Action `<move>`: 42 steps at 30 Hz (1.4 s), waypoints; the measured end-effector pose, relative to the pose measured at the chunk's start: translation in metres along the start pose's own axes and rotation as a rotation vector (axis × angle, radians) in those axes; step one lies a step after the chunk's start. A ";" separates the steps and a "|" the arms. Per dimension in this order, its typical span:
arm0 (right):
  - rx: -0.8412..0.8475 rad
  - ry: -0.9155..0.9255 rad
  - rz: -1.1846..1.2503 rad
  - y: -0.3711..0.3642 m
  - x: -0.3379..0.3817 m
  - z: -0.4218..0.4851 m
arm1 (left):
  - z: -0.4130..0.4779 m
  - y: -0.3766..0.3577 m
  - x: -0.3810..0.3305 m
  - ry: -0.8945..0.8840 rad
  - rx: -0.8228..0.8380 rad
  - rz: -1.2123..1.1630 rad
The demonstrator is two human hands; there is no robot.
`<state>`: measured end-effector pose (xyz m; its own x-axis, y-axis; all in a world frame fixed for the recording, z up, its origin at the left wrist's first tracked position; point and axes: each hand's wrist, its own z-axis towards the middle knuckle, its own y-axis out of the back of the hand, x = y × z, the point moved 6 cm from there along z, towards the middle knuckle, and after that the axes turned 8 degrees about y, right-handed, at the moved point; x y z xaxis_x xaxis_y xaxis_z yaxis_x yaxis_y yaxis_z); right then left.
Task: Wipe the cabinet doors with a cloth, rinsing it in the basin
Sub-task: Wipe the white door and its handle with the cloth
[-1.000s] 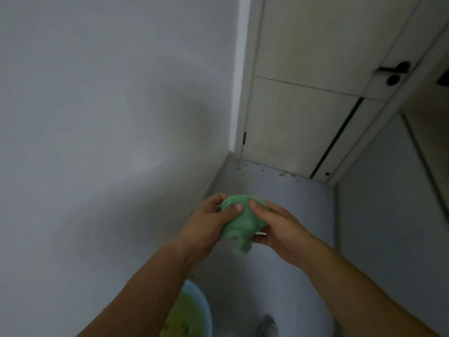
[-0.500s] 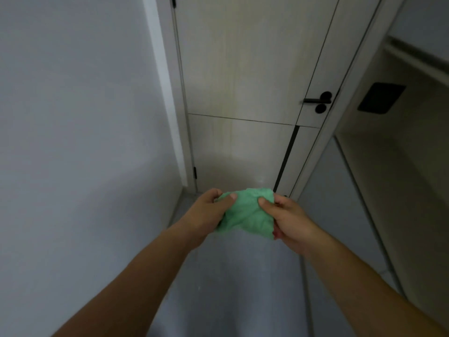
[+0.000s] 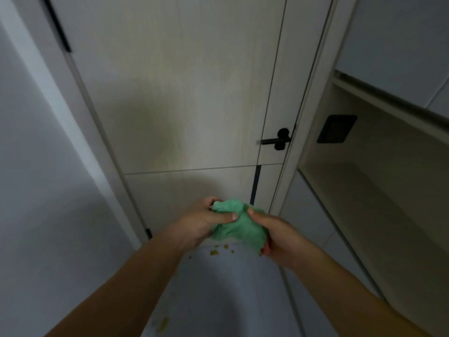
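Closer to the door (image 3: 189, 93) than half a second ago, green cloth (image 3: 239, 227) now bunched tighter. Left hand (image 3: 201, 222) and right hand (image 3: 277, 237) both grip it, thumbs on top, low before the door. Yellowish crumbs (image 3: 213, 251) on the floor below. Black lever handle (image 3: 275, 141) at the door's right edge.

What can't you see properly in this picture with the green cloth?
Head view:
Green cloth: bunched up, partly covered by the left hand and right hand; wet or dry, cannot tell.
Yellowish bits on the floor: too small and blurred to name.
Door: top cut off by the picture's edge.
Basin: not in view.
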<state>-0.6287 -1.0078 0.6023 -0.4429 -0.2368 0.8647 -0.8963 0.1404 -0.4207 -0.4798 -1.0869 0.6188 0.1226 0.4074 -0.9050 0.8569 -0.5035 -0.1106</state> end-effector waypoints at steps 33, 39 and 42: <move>-0.274 0.860 -1.652 0.197 0.147 0.349 | 0.414 -0.062 -0.108 0.383 -0.119 -0.142; -0.376 0.686 -1.596 0.188 0.139 0.356 | 0.423 -0.070 -0.116 0.348 -0.035 -0.040; -0.348 0.650 -1.550 0.185 0.134 0.356 | 0.423 -0.072 -0.117 0.344 0.014 -0.023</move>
<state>-0.8617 -1.3560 0.5425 0.9267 0.0446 0.3731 -0.3610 0.3813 0.8510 -0.7675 -1.4208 0.5593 0.2669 0.6509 -0.7107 0.8549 -0.5003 -0.1371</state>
